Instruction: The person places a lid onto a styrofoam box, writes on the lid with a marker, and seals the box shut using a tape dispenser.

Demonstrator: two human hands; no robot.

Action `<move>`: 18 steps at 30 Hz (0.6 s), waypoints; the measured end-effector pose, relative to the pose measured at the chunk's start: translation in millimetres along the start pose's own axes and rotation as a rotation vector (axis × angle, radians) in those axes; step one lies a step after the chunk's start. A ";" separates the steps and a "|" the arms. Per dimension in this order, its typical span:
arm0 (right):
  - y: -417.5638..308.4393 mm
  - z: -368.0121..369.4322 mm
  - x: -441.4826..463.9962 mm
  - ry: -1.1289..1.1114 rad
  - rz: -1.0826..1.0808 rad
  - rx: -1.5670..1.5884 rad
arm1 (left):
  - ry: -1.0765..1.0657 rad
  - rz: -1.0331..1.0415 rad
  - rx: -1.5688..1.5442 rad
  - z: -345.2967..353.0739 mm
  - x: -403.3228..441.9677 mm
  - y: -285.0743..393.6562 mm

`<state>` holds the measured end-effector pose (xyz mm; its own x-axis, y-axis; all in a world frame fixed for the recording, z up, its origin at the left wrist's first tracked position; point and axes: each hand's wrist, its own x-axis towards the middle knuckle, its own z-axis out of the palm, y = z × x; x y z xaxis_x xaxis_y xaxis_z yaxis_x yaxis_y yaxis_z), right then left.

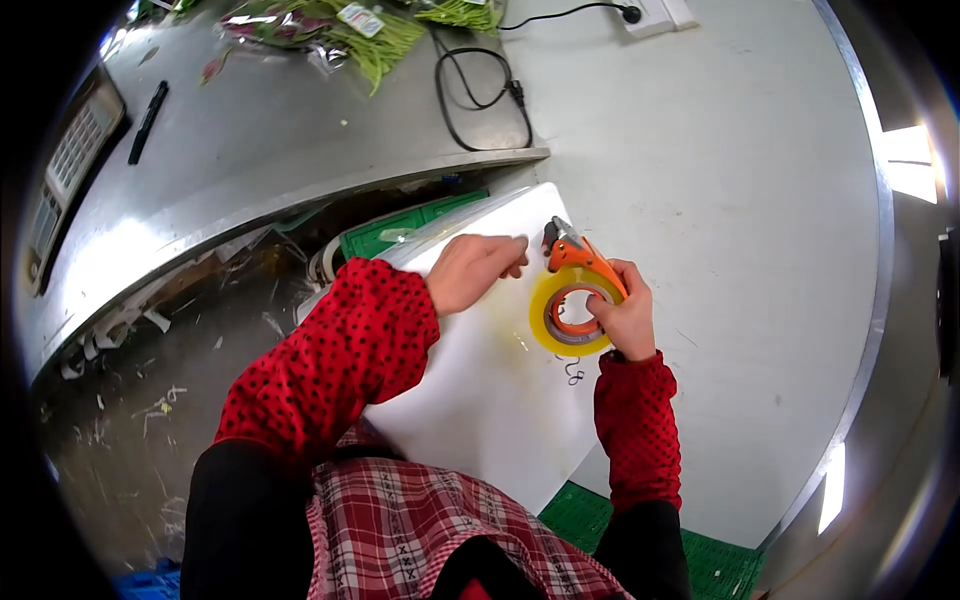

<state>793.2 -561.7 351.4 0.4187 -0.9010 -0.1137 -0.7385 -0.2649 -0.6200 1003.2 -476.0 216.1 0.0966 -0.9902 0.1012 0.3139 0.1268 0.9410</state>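
My right hand (628,312) is wrapped round an orange tape dispenser (590,262) that carries a roll of yellowish clear packing tape (541,318). The dispenser's metal and black head points up and left, toward my left hand (474,272). That hand is closed, its fingers curled in at the upper part of a white box (480,400); whatever is in the fingers cannot be made out. Dark handwriting (574,372) shows on the box just below the tape roll. The box stands in front of my checked apron (420,520).
Bundles of leafy green stems (385,50) lie on the metal table (270,110). A black power cable (440,95) coils near the table's corner. A black marker (148,122) and a scale (75,160) are at left. Green crates (415,222) show beside and below the box.
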 end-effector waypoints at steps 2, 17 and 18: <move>-15.4 13.7 -7.4 -0.003 -0.112 -0.086 | 0.004 -0.073 -0.163 -8.3 -1.1 1.7; -26.2 49.1 -23.9 0.169 -0.158 -0.080 | 0.194 -0.203 -0.079 -6.2 -0.4 11.4; -31.9 49.8 -26.5 0.168 -0.156 -0.077 | 0.194 -0.207 -0.076 -4.0 -0.6 4.4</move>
<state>832.0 -512.3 335.6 0.4419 -0.8899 0.1132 -0.7125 -0.4249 -0.5584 1008.3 -474.6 218.9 0.1997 -0.9666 -0.1607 0.4148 -0.0653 0.9076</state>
